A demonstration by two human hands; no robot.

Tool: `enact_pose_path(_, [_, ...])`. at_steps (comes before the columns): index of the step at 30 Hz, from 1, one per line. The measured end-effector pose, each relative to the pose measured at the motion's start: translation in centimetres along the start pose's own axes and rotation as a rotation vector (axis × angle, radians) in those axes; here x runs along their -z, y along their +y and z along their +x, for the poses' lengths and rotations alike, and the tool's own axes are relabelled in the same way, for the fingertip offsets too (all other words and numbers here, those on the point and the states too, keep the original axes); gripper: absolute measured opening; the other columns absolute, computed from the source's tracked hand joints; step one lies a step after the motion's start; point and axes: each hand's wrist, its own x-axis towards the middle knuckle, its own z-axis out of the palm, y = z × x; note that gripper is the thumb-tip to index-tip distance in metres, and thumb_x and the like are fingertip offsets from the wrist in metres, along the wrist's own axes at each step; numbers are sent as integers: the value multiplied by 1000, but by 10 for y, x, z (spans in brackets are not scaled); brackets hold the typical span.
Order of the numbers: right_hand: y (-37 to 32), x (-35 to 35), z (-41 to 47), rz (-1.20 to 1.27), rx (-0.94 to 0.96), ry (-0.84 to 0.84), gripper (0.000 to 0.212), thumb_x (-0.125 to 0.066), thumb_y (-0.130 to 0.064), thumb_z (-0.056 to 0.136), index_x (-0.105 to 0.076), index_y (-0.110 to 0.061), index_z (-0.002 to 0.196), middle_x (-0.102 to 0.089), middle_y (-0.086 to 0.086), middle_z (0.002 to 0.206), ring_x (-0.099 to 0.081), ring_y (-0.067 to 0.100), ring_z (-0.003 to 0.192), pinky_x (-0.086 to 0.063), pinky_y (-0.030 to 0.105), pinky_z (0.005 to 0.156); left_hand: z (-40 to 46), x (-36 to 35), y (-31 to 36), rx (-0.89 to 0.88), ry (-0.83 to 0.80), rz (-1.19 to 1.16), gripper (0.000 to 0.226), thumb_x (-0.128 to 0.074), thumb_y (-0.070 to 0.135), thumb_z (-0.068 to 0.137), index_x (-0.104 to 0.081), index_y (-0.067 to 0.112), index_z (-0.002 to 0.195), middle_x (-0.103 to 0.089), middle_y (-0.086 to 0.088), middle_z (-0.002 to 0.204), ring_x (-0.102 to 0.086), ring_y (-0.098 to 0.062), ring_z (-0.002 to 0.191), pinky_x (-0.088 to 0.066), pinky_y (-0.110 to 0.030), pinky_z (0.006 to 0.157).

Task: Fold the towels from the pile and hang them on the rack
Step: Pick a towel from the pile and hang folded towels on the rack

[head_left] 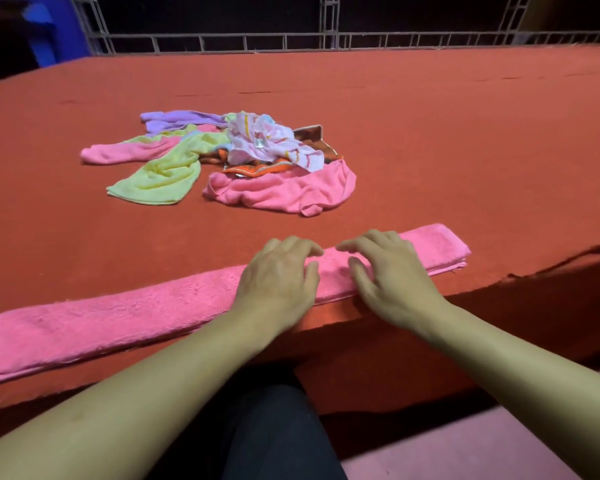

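hands: left point(278, 271) + right point(385, 271) spread flat on folded pink towel point(118, 317) | pile point(222, 161) beyond | red table point(465, 150)

A pink towel point(125, 317), folded into a long strip, lies at six o'clock; the loose pile point(222, 161) of towels lies at twelve.

From my feed this looks like a staged work area in a hall or warehouse, not a home. I see a very wide platform point(430, 133) covered in rust-red felt, its near edge ragged and hanging over the side. Behind it runs a grey metal truss frame point(291, 41) of the sort used for stage rigs, with darkness beyond. Something blue point(49, 32) stands at far left; I cannot tell what it is
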Motion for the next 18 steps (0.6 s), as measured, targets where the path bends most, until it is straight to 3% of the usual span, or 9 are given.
enact_pose_path(1, [-7, -6, 6, -44, 20, -14, 41, -37, -38, 91, -64, -25, 118, -62, -3, 113, -54, 24, 107, -41, 41, 88, 1, 1, -1, 24, -72, 78, 32, -49, 32, 96, -57, 27, 126, -58, 6, 129, -49, -21, 120, -36, -35, 102])
enact_pose_path(3, [-15, -18, 15, -139, 17, -172, 51, -30, -46, 94, -54, -27, 135, -55, 1, 136, -48, 27, 127, -37, 45, 103, -1, -3, -6, 92, -328, 226, 52, -34, 44, 101, -31, 27, 150, -29, 6, 158, -24, -20, 146, -17, -42, 119])
enact_pose_path(6, [-11, -35, 18, -226, -79, -520, 56, -20, -54, 101, -14, -39, 154, -15, -7, 163, -10, 20, 151, -10, 48, 121, -7, -8, -16, 170, -588, 280, 65, -14, 55, 101, 3, 26, 157, 6, 9, 165, 8, -16, 151, 7, -50, 121])
enact_pose_path(8, [-8, -36, 19, -243, -99, -613, 57, -17, -55, 101, -3, -42, 155, -4, -10, 164, 0, 17, 152, -1, 47, 122, -6, -9, -19, 167, -609, 290, 66, -11, 56, 101, 7, 25, 156, 10, 8, 164, 12, -16, 151, 9, -52, 120])
enact_pose_path(11, [-11, -31, 22, -241, -105, -629, 57, -18, -54, 101, -2, -41, 155, -2, -9, 165, 1, 17, 152, -1, 48, 122, -7, -4, -15, 166, -580, 275, 66, -13, 54, 101, 5, 23, 157, 8, 7, 165, 12, -16, 151, 11, -51, 120])
enact_pose_path(18, [-79, -34, 39, -204, 18, -570, 56, -21, -46, 103, -4, -37, 156, 0, -9, 165, 2, 18, 152, -1, 47, 122, -38, 55, -46, 185, -314, 252, 59, -24, 42, 103, -9, 23, 157, -7, 8, 165, 0, -12, 151, 2, -44, 122])
